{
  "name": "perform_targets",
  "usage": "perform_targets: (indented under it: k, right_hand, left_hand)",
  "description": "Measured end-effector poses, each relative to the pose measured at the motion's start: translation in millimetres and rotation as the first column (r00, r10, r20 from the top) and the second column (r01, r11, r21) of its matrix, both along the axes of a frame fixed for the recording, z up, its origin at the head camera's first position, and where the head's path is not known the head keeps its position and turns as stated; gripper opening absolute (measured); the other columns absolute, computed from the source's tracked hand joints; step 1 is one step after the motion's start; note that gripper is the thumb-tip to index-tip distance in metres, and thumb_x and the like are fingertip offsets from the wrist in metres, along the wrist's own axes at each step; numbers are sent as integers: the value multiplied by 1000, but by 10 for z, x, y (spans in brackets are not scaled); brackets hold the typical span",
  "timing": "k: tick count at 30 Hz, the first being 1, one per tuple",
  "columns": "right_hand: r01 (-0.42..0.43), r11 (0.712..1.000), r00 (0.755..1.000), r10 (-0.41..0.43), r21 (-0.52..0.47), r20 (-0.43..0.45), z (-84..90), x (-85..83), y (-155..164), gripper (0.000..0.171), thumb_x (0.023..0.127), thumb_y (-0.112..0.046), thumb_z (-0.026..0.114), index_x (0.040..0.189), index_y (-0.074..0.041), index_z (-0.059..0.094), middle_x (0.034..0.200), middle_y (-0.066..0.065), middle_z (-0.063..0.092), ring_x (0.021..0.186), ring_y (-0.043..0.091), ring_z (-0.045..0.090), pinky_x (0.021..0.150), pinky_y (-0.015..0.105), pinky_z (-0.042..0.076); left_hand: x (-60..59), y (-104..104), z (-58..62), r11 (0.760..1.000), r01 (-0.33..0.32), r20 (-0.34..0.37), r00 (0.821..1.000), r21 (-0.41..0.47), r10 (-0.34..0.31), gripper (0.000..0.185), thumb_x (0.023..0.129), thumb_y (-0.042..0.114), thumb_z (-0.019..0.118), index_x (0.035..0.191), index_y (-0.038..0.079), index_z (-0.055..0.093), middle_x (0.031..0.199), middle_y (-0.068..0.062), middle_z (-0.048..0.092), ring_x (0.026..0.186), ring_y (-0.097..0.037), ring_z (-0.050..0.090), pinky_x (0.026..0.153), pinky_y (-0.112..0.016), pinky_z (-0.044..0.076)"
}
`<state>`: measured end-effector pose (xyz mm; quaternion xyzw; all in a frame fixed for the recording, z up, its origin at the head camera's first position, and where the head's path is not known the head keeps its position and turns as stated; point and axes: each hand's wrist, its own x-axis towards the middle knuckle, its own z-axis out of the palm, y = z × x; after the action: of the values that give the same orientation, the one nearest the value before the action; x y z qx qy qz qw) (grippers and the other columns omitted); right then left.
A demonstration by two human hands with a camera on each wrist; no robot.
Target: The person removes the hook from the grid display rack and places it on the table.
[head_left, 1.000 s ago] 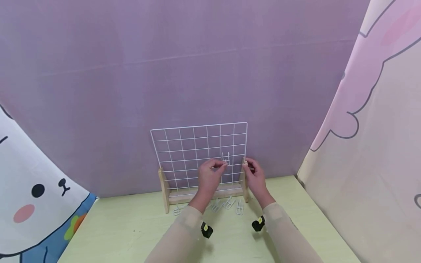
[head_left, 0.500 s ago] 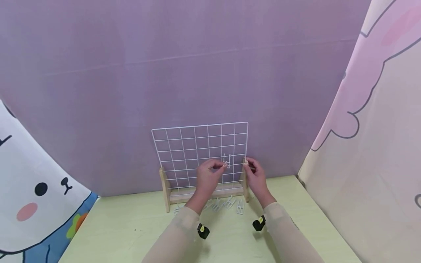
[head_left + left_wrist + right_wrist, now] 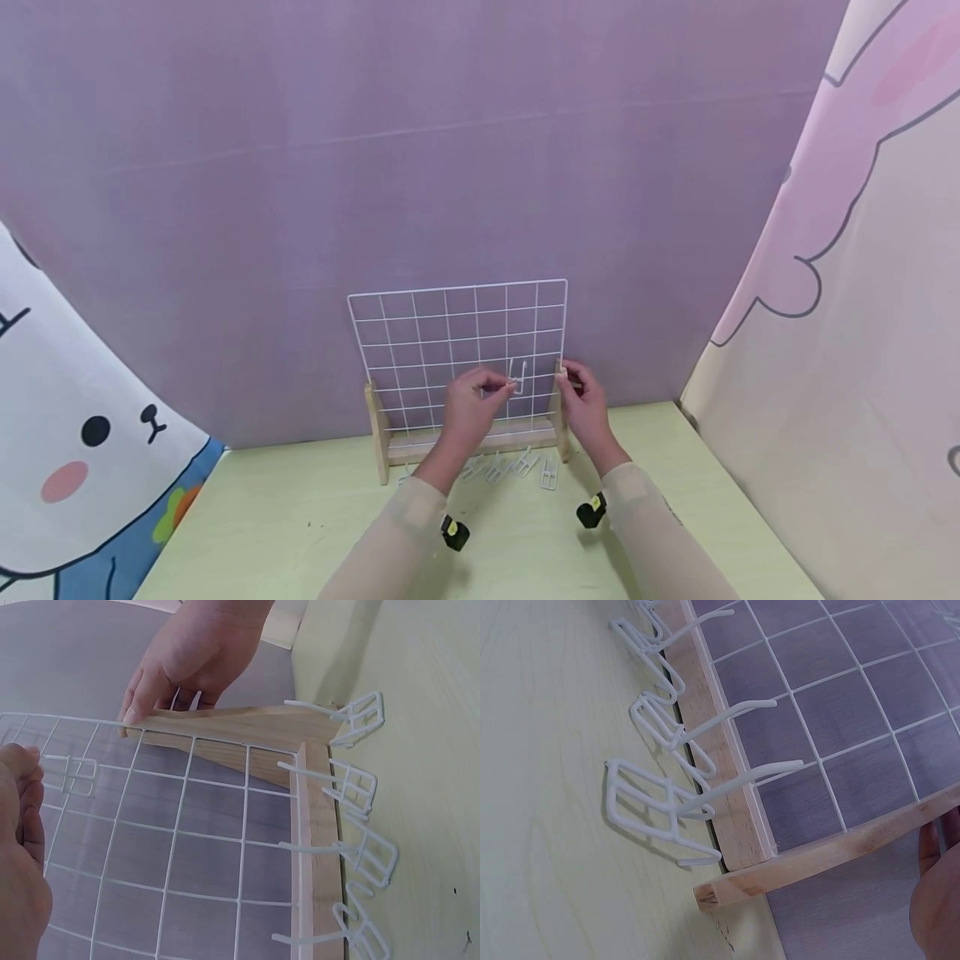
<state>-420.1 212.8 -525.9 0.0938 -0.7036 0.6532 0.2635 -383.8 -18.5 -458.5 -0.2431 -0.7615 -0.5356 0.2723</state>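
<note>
A white wire grid panel (image 3: 457, 288) stands upright in a wooden stand (image 3: 377, 437). My left hand (image 3: 468, 408) pinches a white wire hook (image 3: 95, 778) between thumb and fingertips in front of the panel's right part. The hook lies close against the grid wires; whether it is latched on them I cannot tell. My right hand (image 3: 587, 408) grips the top of the stand's right post (image 3: 225, 724), where the panel's edge meets it. In the right wrist view only part of this hand shows, at the right edge.
Several loose white wire hooks (image 3: 549, 475) lie in a row on the pale table (image 3: 262, 525) along the stand's front; the left forearm partly hides one. Behind the stand hangs a purple backdrop (image 3: 450, 167). Printed cloths (image 3: 862, 375) flank both sides.
My left hand has shifted slightly down and left, and the hook has come down a little against the grid. My right hand keeps its hold on the post.
</note>
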Motion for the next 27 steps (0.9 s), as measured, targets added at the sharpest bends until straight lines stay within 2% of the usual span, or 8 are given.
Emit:
perform_targets:
  k: [2,9,18,27]
  right_hand:
    - [2,1000,1000,-2,3,2,0,-3,-2,29,111,-13,69,139,-6,70,128,19,70,105,18,65,92,41,64]
    - [4,1000,999,-3,-6,37,30,21,-15,32,112,-9,66,143,0,66,132,24,67,104,18,63,83,21,57]
    - [-26,1000,999,26,5,27,310,305,-94,33,111,-5,66,142,8,63,129,27,67,104,19,64,87,29,61]
    - [-28,1000,1000,28,-4,14,320,310,-101,33,111,-3,66,141,9,64,130,31,66,105,24,64,85,25,60]
  left_hand:
    - [8,-24,-2,1000,2,8,1000,-13,-2,10,91,13,93,89,15,83,89,8,78,84,-10,69,76,-26,61]
    - [58,-83,-6,999,19,46,999,-38,-17,10,91,10,92,89,14,83,91,5,79,84,-12,69,77,-27,62]
    - [84,-127,-55,997,20,82,997,-72,-14,10,92,10,91,91,16,84,90,9,78,83,-9,69,77,-27,62]
    - [122,-188,-100,994,50,94,995,-98,-41,10,93,10,91,91,17,84,88,11,78,82,-9,71,73,-26,61]
